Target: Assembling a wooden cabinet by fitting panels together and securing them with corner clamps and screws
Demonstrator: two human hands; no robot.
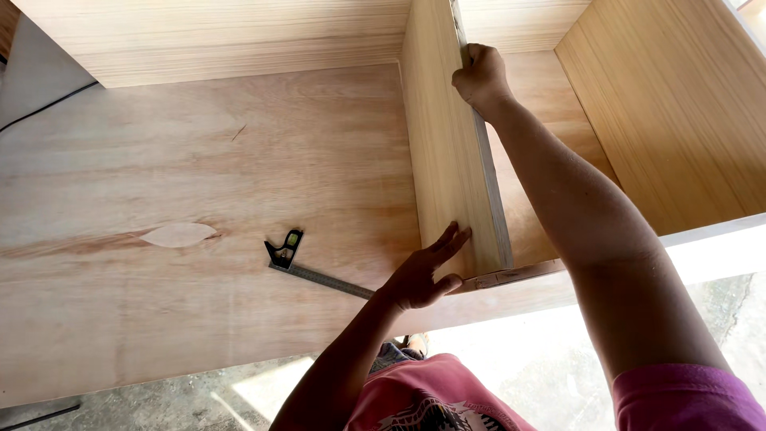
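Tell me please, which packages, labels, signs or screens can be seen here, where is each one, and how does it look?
No packages, labels, signs or screens are in view.
Nearest to a marked thing: the combination square lying on the plywood sheet, left of the left hand; black head with a small green vial, grey steel blade with fine marks too small to tell.
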